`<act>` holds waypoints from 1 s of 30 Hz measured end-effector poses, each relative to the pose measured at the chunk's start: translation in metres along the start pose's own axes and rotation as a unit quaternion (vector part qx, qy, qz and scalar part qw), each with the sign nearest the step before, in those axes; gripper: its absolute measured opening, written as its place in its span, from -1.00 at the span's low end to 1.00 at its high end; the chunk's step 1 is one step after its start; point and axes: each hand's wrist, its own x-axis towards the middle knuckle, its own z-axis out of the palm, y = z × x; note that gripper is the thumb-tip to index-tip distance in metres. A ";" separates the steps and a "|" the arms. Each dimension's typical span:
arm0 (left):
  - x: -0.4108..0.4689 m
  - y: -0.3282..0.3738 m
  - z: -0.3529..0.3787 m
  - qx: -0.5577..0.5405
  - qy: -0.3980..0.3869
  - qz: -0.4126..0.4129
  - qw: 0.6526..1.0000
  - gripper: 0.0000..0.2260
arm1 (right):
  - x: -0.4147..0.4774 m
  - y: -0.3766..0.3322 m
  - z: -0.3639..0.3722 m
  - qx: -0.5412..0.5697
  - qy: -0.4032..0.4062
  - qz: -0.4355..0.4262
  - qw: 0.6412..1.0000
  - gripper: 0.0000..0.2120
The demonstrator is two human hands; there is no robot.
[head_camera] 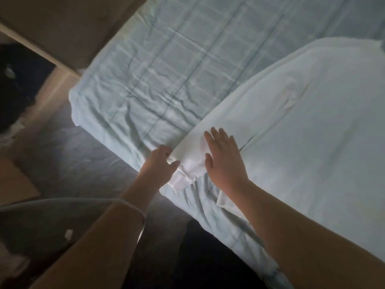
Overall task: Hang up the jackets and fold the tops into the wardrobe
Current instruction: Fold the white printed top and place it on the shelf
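Note:
A white top lies spread flat on the bed, reaching from the near edge toward the upper right. My left hand grips its near left corner at the edge of the mattress, fingers curled under the cloth. Beside it, my right hand presses flat on the top with straight fingers. A fold line runs along the top's left side.
The bed carries a pale blue checked cover, wrinkled near its corner. A wooden wardrobe stands at upper left with dark clothes in its opening. Grey floor lies left of the bed. A round dark object sits at lower left.

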 end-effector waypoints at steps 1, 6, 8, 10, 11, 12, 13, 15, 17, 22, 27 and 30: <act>0.002 0.000 -0.001 0.008 -0.026 -0.012 1.000 -0.62 | 0.005 0.000 0.002 -0.013 -0.008 -0.018 1.000 -0.46; 0.002 0.012 -0.023 -0.022 -0.129 0.014 0.991 -0.76 | 0.017 0.008 0.006 -0.062 -0.035 -0.062 0.996 -0.49; -0.001 0.011 -0.038 -0.165 -0.155 0.017 0.974 -0.81 | 0.021 0.008 0.001 -0.065 -0.037 -0.072 0.995 -0.48; -0.002 0.006 -0.055 -0.348 -0.179 0.006 0.920 -0.72 | 0.029 0.004 -0.006 -0.060 -0.034 -0.072 0.995 -0.46; 0.000 0.003 -0.064 -0.410 -0.195 0.004 0.891 -0.65 | 0.035 0.001 -0.009 -0.055 -0.033 -0.066 0.996 -0.45; 0.003 0.003 -0.073 -0.442 -0.206 0.009 0.873 -0.60 | 0.041 -0.003 -0.012 -0.051 -0.032 -0.059 0.996 -0.44; 0.007 0.005 -0.084 -0.452 -0.211 0.020 0.867 -0.58 | 0.049 -0.008 -0.014 -0.049 -0.031 -0.053 0.997 -0.42; 0.020 0.010 -0.109 -0.450 -0.212 0.040 0.866 -0.59 | 0.069 -0.022 -0.017 -0.044 -0.025 -0.044 0.998 -0.40; 0.037 0.015 -0.137 -0.448 -0.203 0.053 0.869 -0.60 | 0.094 -0.037 -0.019 -0.047 -0.017 -0.032 0.998 -0.37; 0.097 0.016 -0.196 -0.402 -0.167 0.066 0.898 -0.62 | 0.160 -0.071 -0.024 -0.048 0.019 0.018 0.998 -0.31; 0.160 -0.003 -0.221 -0.393 -0.116 0.030 0.912 -0.71 | 0.212 -0.090 -0.010 -0.064 0.032 0.059 0.996 -0.31; 0.206 -0.015 -0.218 -0.389 -0.062 -0.020 0.919 -0.81 | 0.239 -0.092 0.008 -0.077 0.018 0.083 0.993 -0.33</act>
